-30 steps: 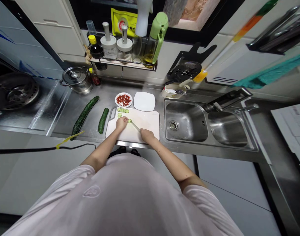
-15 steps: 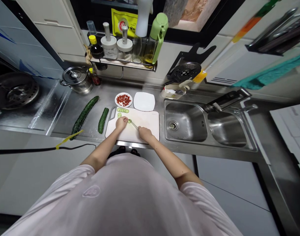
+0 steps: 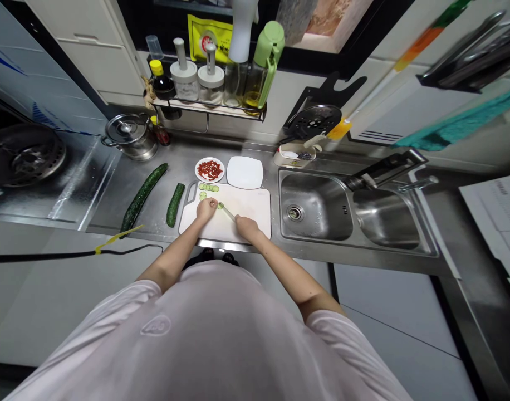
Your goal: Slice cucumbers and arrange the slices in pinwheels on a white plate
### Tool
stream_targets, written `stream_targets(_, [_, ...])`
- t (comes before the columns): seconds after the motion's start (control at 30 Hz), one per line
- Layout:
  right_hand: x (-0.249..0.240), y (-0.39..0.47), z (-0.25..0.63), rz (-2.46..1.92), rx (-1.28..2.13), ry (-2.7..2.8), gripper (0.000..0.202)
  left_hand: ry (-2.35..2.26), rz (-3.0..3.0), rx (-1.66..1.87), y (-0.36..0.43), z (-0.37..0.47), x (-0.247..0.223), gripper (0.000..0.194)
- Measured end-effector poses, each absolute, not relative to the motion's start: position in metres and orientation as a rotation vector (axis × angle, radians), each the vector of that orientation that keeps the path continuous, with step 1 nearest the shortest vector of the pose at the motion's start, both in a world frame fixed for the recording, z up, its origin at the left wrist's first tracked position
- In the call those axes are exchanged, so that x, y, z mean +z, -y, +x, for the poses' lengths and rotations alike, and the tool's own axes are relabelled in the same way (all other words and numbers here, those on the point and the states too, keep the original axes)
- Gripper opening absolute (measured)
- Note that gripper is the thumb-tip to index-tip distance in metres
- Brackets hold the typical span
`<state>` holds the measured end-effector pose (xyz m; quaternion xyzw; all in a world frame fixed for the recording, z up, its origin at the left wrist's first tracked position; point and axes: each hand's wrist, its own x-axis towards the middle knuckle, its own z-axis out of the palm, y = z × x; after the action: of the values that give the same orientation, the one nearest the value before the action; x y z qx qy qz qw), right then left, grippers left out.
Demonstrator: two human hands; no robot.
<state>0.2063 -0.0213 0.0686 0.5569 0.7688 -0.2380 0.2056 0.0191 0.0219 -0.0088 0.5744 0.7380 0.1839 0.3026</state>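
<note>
My right hand [image 3: 246,228] is closed round the handle of a knife [image 3: 229,213], its blade pointing up and left over the white cutting board [image 3: 255,209]. At the blade's tip lies a round cucumber slice [image 3: 220,206]. My left hand [image 3: 206,210] is just left of that slice, its fingers drawn together in a pinch; what they hold, if anything, is too small to make out. Several more cucumber slices [image 3: 209,187] lie along the board's upper left part. Left of the board are a shorter cucumber piece [image 3: 175,205] and a long cucumber [image 3: 144,197].
Behind the board stand a plate of chopped red pieces [image 3: 210,169] and a white square plate [image 3: 245,172]. A double sink [image 3: 322,206] is to the right. A lidded pot [image 3: 132,136] stands back left, and a bottle rack [image 3: 209,108] hangs above the counter.
Almost nothing differs. Both hands, the knife and the slices look to be in the same places; the view has shifted very slightly.
</note>
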Motion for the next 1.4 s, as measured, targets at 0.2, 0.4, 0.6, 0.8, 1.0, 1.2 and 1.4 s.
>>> stream_targets(0.2, [0.071, 0.028, 0.213, 1.557, -0.698, -2.119, 0.033, -1.965, 1.546, 0.500, -0.021, 0.020, -0.011, 0.018])
stream_targets(0.4, [0.076, 0.033, 0.215, 1.561, -0.705, -2.098, 0.033, -1.959, 1.567, 0.504, -0.020, 0.020, -0.011, 0.018])
stream_targets(0.6, [0.075, 0.036, 0.217, 1.558, -0.686, -2.112, 0.032, -1.964, 1.585, 0.515, -0.019, 0.021, -0.013, 0.018])
stream_targets(0.8, [0.066, 0.038, 0.222, 1.544, -0.680, -2.127, 0.034, -1.971, 1.593, 0.504, -0.017, 0.022, -0.012, 0.018])
stream_targets(1.0, [0.065, 0.042, 0.226, 1.552, -0.681, -2.106, 0.034, -1.967, 1.626, 0.481, -0.014, 0.023, -0.008, 0.020])
stream_targets(1.2, [0.066, 0.045, 0.228, 1.570, -0.681, -2.116, 0.033, -1.958, 1.671, 0.498, -0.011, 0.024, -0.010, 0.020])
stream_targets(1.4, [0.069, 0.047, 0.234, 1.602, -0.720, -2.092, 0.029, -1.961, 1.706, 0.461, -0.007, 0.026, -0.007, 0.021])
